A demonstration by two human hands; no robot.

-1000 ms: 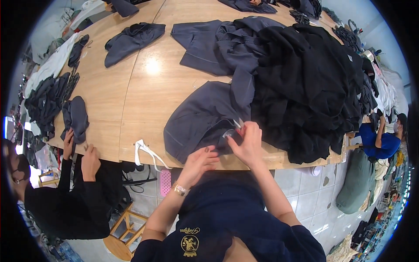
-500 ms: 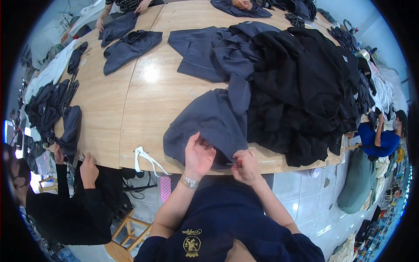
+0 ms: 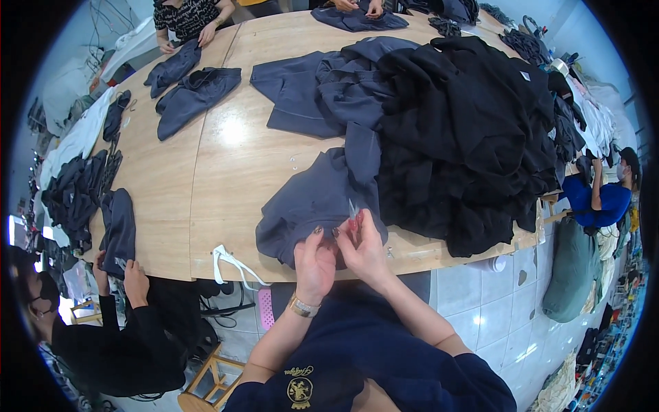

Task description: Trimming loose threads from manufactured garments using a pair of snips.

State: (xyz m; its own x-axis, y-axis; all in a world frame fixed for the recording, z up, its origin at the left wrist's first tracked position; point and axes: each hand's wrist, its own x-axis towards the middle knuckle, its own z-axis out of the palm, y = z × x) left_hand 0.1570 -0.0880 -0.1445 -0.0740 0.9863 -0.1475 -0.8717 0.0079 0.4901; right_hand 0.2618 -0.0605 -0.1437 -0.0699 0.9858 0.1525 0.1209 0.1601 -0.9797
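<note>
The grey garment [image 3: 302, 189] is smooth, matt cloth, softly creased; the blade [image 3: 353, 206] over it looks like bright metal. The black pile [image 3: 467, 137] is dull, heavily rumpled cloth. The worktop [image 3: 161, 199] looks like smooth, pale wood with a glossy finish that throws back a white glare. The bracelet [image 3: 304, 307] has a metallic shine. The stool [image 3: 195, 401] is wood, the floor [image 3: 456, 292] smooth, glossy tile, and the sack [image 3: 568, 275] matt, green cloth.

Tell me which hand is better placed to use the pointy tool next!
The right hand, probably: it holds the pointed tool, tip sticking out, over the grey garment. The left hand, at the garment's near edge, shows no tool.
</note>
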